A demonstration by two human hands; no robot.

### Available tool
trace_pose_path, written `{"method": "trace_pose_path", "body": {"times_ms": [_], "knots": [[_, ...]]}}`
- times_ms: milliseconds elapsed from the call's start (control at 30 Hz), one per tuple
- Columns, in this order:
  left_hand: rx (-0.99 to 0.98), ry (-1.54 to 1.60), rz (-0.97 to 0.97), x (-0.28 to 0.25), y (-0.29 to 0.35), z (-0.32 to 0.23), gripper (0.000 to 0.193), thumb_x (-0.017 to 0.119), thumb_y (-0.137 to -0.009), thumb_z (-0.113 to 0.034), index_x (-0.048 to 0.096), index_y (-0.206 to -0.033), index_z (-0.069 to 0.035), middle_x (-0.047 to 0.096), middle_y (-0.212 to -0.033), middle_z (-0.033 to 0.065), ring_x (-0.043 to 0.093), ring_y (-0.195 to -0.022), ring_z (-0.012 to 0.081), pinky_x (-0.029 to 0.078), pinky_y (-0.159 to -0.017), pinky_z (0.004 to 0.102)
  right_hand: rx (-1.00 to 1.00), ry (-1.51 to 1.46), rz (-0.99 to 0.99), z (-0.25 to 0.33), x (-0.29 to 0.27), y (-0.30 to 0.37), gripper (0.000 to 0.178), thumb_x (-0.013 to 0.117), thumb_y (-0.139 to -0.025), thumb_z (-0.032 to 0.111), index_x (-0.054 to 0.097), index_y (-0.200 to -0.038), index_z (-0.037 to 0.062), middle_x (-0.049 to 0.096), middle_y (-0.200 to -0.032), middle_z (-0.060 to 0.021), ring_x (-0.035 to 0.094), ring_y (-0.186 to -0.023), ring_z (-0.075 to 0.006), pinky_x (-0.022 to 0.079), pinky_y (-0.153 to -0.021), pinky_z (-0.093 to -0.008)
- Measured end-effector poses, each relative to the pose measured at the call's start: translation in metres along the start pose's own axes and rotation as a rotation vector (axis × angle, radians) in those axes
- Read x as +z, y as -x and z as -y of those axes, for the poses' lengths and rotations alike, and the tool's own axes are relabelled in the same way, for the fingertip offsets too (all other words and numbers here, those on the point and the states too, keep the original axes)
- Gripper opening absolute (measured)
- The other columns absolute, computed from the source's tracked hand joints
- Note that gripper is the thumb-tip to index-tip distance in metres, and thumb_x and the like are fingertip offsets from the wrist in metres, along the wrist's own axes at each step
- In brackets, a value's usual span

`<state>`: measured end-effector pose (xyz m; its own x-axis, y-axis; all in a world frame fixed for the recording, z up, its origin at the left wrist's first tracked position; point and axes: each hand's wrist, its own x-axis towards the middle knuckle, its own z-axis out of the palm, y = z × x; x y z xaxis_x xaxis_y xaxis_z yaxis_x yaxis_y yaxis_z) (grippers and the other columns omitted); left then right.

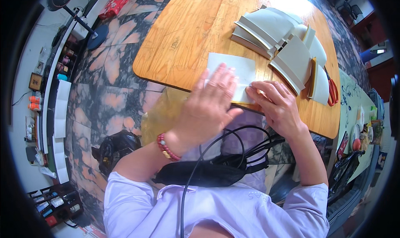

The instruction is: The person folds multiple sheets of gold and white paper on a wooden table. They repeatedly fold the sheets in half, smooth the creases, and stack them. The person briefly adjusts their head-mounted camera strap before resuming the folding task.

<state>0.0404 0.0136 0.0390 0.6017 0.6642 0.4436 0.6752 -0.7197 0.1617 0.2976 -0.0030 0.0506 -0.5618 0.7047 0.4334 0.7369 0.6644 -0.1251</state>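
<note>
A squarish white sheet (231, 65) with a thin yellow line along its near side lies at the front edge of the wooden table (183, 33). My left hand (208, 96) rests flat across its left part, fingers stretched out, with a red bead bracelet on the wrist. At the sheet's right side my right hand (277, 102) has thumb and fingertips pressed together on the edge. Just beyond that hand lie several folded white card pieces (266, 25) with yellowish edges, overlapping in a loose pile. The fingers partly cover the sheet.
Red-handled scissors (333, 90) lie by the table's right edge, beside the pile. Black cables (237, 140) and a black pouch (204, 171) are at my lap. A black plastic bag (118, 148) sits on the patterned floor at left. A side table (354, 100) with various items stands right.
</note>
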Motion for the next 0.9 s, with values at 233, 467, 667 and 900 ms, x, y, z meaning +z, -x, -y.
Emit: {"method": "trace_pose_path", "body": {"times_ms": [233, 467, 667, 900], "knots": [[-0.049, 0.084, 0.021, 0.032, 0.011, -0.01, 0.083, 0.08, -0.095, -0.045, 0.051, -0.165, -0.011, 0.048, -0.174, 0.009, 0.039, -0.164, 0.0263, 0.027, -0.134, 0.0548, 0.018, -0.022, -0.021, 0.001, 0.004, 0.002, 0.047, 0.074, -0.079, 0.008, 0.077, -0.126, 0.0035, 0.068, -0.126, -0.0084, 0.07, -0.119, -0.0291, 0.056, -0.099, -0.044], [-0.129, -0.083, 0.001, 0.015, 0.041, 0.029, 0.078, 0.08, -0.096, -0.042, 0.053, -0.165, -0.019, 0.047, -0.176, 0.0013, 0.038, -0.165, 0.0253, 0.026, -0.133, 0.0599, 0.045, -0.004, -0.03, 0.006, 0.001, 0.001, 0.045, 0.076, -0.078, 0.003, 0.077, -0.123, 0.0025, 0.067, -0.124, -0.0077, 0.068, -0.119, -0.0293, 0.054, -0.103, -0.0456], [-0.144, -0.042, -0.036, 0.013, 0.042, 0.032, 0.074, 0.078, -0.098, -0.041, 0.054, -0.163, -0.017, 0.048, -0.175, 0.0029, 0.036, -0.166, 0.0295, 0.028, -0.131, 0.0604, 0.092, 0.088, -0.068, 0.028, 0.006, -0.014, 0.047, 0.074, -0.084, 0.0, 0.075, -0.13, -0.0009, 0.069, -0.135, -0.0134, 0.067, -0.13, -0.0309, 0.051, -0.112, -0.0461], [-0.118, -0.092, -0.052, 0.024, 0.047, 0.039, 0.071, 0.076, -0.099, -0.041, 0.055, -0.163, -0.016, 0.049, -0.172, 0.0059, 0.038, -0.164, 0.0337, 0.029, -0.131, 0.0598, 0.198, 0.001, -0.045, 0.081, 0.061, -0.041, 0.064, 0.067, -0.105, 0.018, 0.047, -0.161, -0.0063, 0.057, -0.161, -0.0241, 0.051, -0.155, -0.0377, 0.038, -0.129, -0.0496]]}}
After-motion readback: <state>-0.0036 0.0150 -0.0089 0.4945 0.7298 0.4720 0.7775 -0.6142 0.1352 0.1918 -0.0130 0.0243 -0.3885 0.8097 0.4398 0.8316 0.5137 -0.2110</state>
